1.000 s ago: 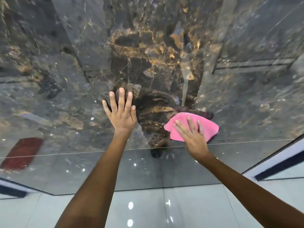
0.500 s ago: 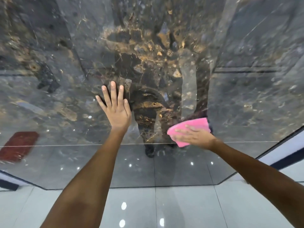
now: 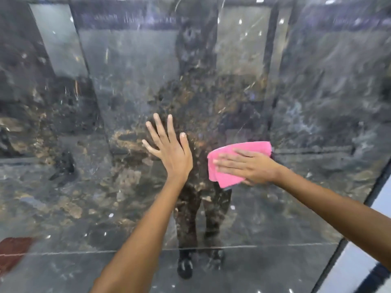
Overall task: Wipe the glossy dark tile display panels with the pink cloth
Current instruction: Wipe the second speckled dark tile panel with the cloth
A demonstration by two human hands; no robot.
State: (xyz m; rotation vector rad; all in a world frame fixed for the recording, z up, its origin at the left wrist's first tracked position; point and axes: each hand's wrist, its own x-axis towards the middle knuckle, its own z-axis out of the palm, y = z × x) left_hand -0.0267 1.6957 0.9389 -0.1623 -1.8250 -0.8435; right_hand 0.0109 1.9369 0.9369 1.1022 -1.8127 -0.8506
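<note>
- The right hand [image 3: 251, 166] lies flat on the pink cloth [image 3: 237, 163], fingers straight and pointing left, pressing it against the dark panel [image 3: 317, 102]. It pinches nothing; the palm alone holds the cloth to the surface.
- The cloth is folded into a pad, at about mid-height on the panel, just right of the person's reflection.
- The left hand [image 3: 171, 153] is spread open with its fingers up, braced bare on the panel just beside the cloth and holding nothing.
- The step in hand looks like a sideways wiping stroke across the middle band of the panel.
- To do it well, the palm should probably press evenly, so the whole pad stays in contact and does not bunch at its lower edge, which hangs loose below the fingers.
- Overlapping strokes would likely avoid streaks, which show easily on so glossy a face.
- The bracing palm may leave prints; that patch would need a pass once the hand lifts.
- The seam [image 3: 275, 246] low on the panel and the strip below it seem to be waiting their turn, though blur hides any dirt there.
</note>
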